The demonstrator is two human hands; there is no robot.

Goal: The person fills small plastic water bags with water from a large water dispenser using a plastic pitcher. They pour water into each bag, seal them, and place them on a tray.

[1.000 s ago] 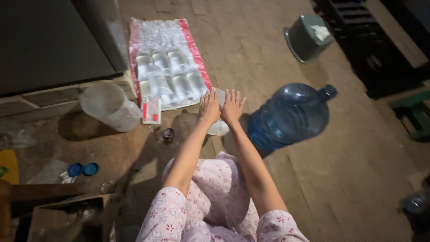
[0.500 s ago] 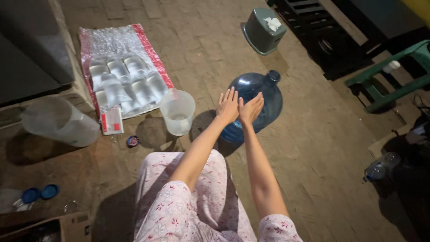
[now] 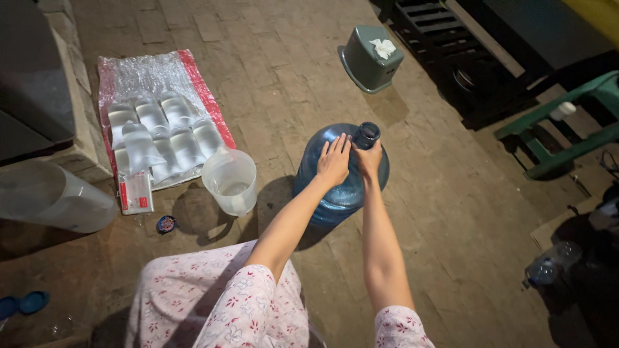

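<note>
A person seated on a brick-paved floor (image 3: pixel 271 71) reaches both bare arms out to a large round blue translucent plastic water bottle (image 3: pixel 335 187), which stands upright just ahead of the knees at about 12 o'clock, its long axis rising toward the camera and its open neck tipped slightly to 1 o'clock. The left hand (image 3: pixel 333 162) lies flat on the bottle's shoulder, fingers spread and pointing to 12 o'clock, pressing rather than clasping. The right hand (image 3: pixel 368 156) sits at the base of the neck on its 5 o'clock side, fingers curled against it; whether they close fully round it cannot be told. Both hands are on the bottle, the right one nearer the mouth.

At 9 o'clock from the bottle, just beside it, stands a clear plastic measuring jug (image 3: pixel 230 180) with a little liquid inside. Farther out at 10 o'clock a clear plastic sheet edged in red (image 3: pixel 138 71) carries rows of small sealed clear water pouches (image 3: pixel 161 129). A larger clear plastic jug (image 3: pixel 51 200) lies on its side at the far left. At 12 o'clock, well apart, sits a grey-green plastic bin (image 3: pixel 367 61) with a white tissue on top.
</note>
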